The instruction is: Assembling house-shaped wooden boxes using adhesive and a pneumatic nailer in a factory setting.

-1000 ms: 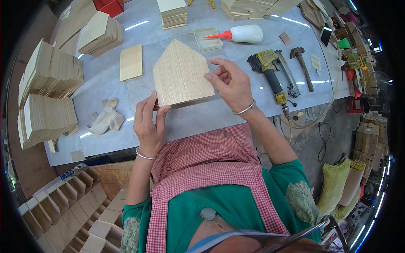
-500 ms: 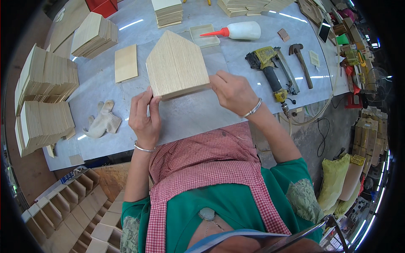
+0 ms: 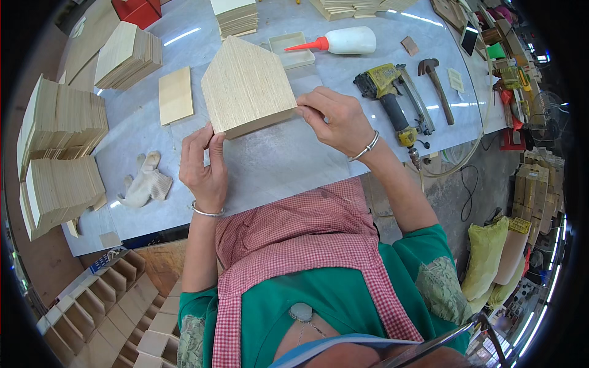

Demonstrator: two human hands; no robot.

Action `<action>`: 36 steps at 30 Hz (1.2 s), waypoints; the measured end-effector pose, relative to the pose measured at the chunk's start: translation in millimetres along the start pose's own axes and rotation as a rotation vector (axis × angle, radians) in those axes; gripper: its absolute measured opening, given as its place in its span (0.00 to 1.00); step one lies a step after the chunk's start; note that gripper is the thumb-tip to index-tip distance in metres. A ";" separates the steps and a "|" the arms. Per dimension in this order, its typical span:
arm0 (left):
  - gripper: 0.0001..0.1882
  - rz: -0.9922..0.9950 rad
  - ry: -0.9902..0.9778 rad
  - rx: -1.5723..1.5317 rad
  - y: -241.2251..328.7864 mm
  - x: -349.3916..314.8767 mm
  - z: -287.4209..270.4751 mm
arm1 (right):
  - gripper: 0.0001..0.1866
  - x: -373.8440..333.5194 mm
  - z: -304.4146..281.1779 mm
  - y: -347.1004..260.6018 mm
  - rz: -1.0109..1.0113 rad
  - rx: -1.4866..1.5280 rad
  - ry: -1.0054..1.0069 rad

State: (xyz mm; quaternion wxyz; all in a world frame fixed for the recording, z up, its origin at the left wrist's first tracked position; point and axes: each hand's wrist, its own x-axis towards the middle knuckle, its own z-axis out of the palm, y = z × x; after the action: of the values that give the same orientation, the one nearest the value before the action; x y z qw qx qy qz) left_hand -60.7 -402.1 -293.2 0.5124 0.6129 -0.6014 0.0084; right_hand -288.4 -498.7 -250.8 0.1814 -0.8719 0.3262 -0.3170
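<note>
A house-shaped pale wooden panel (image 3: pixel 246 86), pointed at its far end, is held above the grey table (image 3: pixel 276 165) by both my hands. My left hand (image 3: pixel 202 165) pinches its near left corner with the fingertips. My right hand (image 3: pixel 337 119) grips its near right corner. Each wrist wears a thin metal bangle. A small rectangular wooden board (image 3: pixel 176 95) lies flat just left of the panel.
Stacks of cut wooden boards (image 3: pixel 58 153) line the table's left side, more stand at the back (image 3: pixel 235 15). A work glove (image 3: pixel 144 183) lies near left. A white glue bottle (image 3: pixel 343 42), a shallow tray (image 3: pixel 292 50), a nail gun (image 3: pixel 392 95) and a hammer (image 3: pixel 435 83) lie right. Wooden boxes (image 3: pixel 110 306) sit below left.
The panel has been lifted and drawn toward me, and both hands have shifted along its near edge to the two corners.
</note>
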 end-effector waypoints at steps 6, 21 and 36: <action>0.08 -0.056 0.033 -0.056 -4.1 -5.1 3.1 | 0.04 4.8 -3.7 2.3 -0.006 0.033 -0.036; 0.11 -0.045 0.010 -0.059 -0.2 -5.6 -0.2 | 0.06 4.3 -1.8 -8.0 -0.119 -0.155 -0.024; 0.11 -0.049 -0.010 -0.124 -3.2 -2.1 -3.1 | 0.05 5.8 -1.8 -9.3 -0.121 -0.161 -0.036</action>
State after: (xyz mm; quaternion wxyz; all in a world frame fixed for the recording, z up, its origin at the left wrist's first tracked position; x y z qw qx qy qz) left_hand -57.0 -399.4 -295.0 0.5463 0.5947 -0.5882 -0.0444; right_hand -282.0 -496.1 -242.0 0.0970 -0.9073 0.2942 -0.2843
